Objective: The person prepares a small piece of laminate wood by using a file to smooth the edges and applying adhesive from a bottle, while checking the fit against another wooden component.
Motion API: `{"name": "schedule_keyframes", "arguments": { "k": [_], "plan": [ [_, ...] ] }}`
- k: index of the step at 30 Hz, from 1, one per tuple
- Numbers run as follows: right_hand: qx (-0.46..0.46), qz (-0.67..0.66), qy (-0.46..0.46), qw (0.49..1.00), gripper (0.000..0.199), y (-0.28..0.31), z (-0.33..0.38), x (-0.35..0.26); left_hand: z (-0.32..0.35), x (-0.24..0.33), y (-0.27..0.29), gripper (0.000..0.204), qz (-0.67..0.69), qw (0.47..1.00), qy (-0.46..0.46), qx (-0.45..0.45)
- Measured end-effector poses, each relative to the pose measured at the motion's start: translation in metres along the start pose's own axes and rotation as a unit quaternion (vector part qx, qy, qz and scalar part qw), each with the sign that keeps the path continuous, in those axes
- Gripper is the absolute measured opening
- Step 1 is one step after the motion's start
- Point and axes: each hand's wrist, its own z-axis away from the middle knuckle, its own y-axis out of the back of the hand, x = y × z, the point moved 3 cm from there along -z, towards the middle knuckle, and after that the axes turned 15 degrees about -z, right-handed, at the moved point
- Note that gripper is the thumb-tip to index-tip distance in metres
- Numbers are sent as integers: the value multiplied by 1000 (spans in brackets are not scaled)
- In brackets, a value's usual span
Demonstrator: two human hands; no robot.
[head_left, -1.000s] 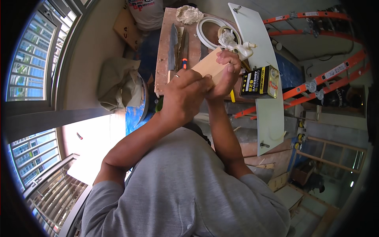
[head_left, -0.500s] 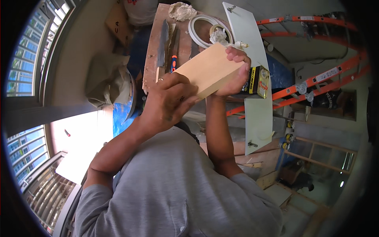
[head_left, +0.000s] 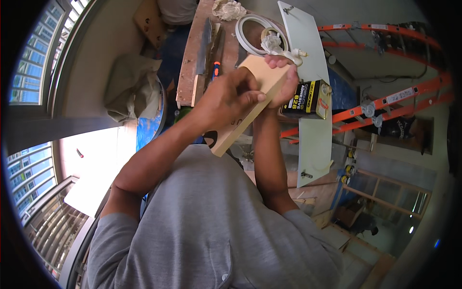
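A pale wooden board (head_left: 262,72) with dark printed marks on its lower part slants across the middle, in front of my chest. Its far end rests in my right hand (head_left: 288,84), whose fingers wrap over the top and whose palm supports the side. My left hand (head_left: 231,96) is closed over the board's face, fingers curled and thumb against the long narrow edge. Whether anything thin lies under those fingers is hidden. The near end of the board sticks out below my left wrist, tilted down toward my shirt.
Ahead, a worn bench (head_left: 190,91) carries an orange-and-blue-handled tool (head_left: 216,70), a roll of white edging (head_left: 239,36) and crumpled cloth (head_left: 228,9). A black-and-yellow tin (head_left: 315,98) stands on a pale panel (head_left: 315,149) at right. Beyond is an orange ladder (head_left: 394,96).
My left hand has slid up along the board toward my right hand, uncovering the printed near end. The board has shifted slightly left and tilted more steeply.
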Motion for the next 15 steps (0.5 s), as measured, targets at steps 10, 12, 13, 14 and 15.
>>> {"name": "schedule_keyframes", "arguments": {
  "k": [10,12,13,14,15],
  "plan": [
    [99,-95,-104,985,30,47,1,15,27,-12,-10,57,6,989,-119,-85],
    [125,-104,-116,980,29,52,8,13,39,-12,-13,53,-114,967,-211,-85],
    [138,-108,-122,977,29,49,13,11,44,-11,-15,51,-172,947,-256,-84],
    [164,-108,-93,976,29,39,17,11,47,-11,-15,49,-156,952,-241,-102],
    [159,-118,-93,976,30,44,20,12,48,-10,-14,49,-144,954,-235,-120]
  ]
}}
